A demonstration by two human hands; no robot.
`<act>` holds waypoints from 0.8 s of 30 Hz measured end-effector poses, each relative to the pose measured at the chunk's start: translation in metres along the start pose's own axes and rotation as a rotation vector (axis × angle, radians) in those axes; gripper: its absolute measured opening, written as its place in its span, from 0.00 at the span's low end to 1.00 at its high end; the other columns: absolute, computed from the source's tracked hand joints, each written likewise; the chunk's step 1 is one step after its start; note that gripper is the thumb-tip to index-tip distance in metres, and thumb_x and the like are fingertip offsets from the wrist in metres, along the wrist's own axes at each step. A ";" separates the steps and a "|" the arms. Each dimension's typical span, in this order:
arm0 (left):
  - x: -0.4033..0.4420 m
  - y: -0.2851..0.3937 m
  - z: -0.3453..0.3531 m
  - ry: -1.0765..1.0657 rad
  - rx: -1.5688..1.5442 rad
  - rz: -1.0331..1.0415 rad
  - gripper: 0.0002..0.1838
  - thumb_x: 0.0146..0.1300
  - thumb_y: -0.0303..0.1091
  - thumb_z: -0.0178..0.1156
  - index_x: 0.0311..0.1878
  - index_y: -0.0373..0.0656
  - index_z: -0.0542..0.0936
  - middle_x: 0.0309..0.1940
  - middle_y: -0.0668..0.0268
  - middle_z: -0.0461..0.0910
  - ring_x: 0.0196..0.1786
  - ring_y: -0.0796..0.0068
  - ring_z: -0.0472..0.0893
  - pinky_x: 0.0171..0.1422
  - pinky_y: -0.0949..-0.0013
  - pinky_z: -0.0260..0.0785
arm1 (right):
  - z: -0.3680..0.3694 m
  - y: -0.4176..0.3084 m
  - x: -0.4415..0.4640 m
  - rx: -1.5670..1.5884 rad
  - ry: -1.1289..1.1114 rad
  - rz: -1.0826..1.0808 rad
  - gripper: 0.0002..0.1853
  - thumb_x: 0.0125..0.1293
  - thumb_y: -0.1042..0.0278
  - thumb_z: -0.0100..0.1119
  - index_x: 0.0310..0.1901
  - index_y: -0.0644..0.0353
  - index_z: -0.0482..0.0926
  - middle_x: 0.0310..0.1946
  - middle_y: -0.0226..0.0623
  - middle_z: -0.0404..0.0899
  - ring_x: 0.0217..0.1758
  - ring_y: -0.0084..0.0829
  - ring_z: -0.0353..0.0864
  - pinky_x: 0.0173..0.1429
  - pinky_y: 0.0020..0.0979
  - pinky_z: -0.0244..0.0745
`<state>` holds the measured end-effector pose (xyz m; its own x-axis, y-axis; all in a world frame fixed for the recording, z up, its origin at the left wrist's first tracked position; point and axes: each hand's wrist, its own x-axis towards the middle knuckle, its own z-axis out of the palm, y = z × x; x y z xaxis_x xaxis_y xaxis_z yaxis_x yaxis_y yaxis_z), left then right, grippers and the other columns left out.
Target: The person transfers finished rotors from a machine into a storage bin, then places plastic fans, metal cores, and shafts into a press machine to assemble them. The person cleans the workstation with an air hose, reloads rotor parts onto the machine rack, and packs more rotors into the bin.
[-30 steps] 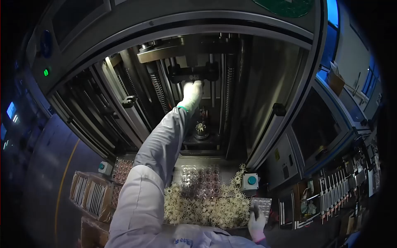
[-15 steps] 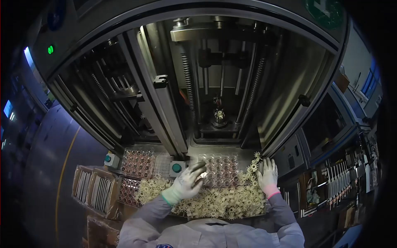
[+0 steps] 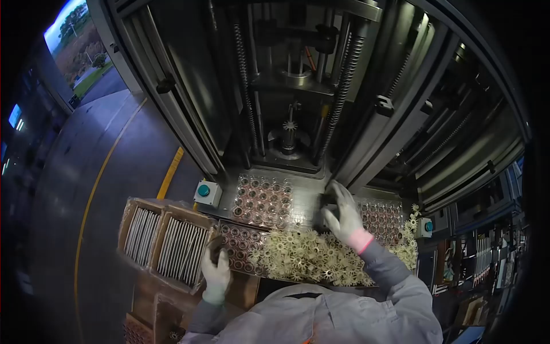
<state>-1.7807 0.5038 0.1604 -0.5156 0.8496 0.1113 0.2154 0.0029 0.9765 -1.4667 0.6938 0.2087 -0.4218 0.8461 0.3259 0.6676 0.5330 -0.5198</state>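
My left hand point(image 3: 216, 276), in a pale glove with darkened fingertips, is beside the right edge of a cardboard box point(image 3: 206, 225) of thin metal rods point(image 3: 182, 249). Its fingers point forward and look apart, with nothing plainly held. My right hand point(image 3: 345, 221), in a pink-cuffed glove, has its fingers stretched and thumb apart. It is over a dark, blurred shape between two clear trays, beyond a heap of cream star-shaped toothed parts point(image 3: 321, 258). The left tray point(image 3: 263, 200) has dark round pieces in its cups; a similar tray point(image 3: 382, 221) is at the right.
In the press ahead, a toothed part point(image 3: 290, 126) sits on the central post point(image 3: 289, 143). Green-button boxes stand at the left point(image 3: 207, 192) and right point(image 3: 425, 227). Another filled tray point(image 3: 243, 243) lies left of the heap. Machine frame posts rise on both sides.
The view has turned toward the left-hand press. My left hand has moved from the tray to the rod box. My right hand has left the heap's right end and is between the trays.
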 end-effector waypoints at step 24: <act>0.138 -0.085 0.046 -0.158 0.855 0.203 0.23 0.60 0.38 0.69 0.53 0.31 0.80 0.48 0.45 0.82 0.51 0.48 0.81 0.58 0.55 0.72 | -0.101 0.026 -0.105 0.068 -0.181 0.466 0.21 0.55 0.50 0.70 0.40 0.61 0.81 0.35 0.48 0.83 0.41 0.45 0.85 0.48 0.40 0.80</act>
<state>-1.8321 0.6448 0.0842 -0.2939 0.9390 0.1787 0.8674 0.1835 0.4626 -1.3434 0.6192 0.2411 -0.1922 0.9771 -0.0915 0.7712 0.0927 -0.6298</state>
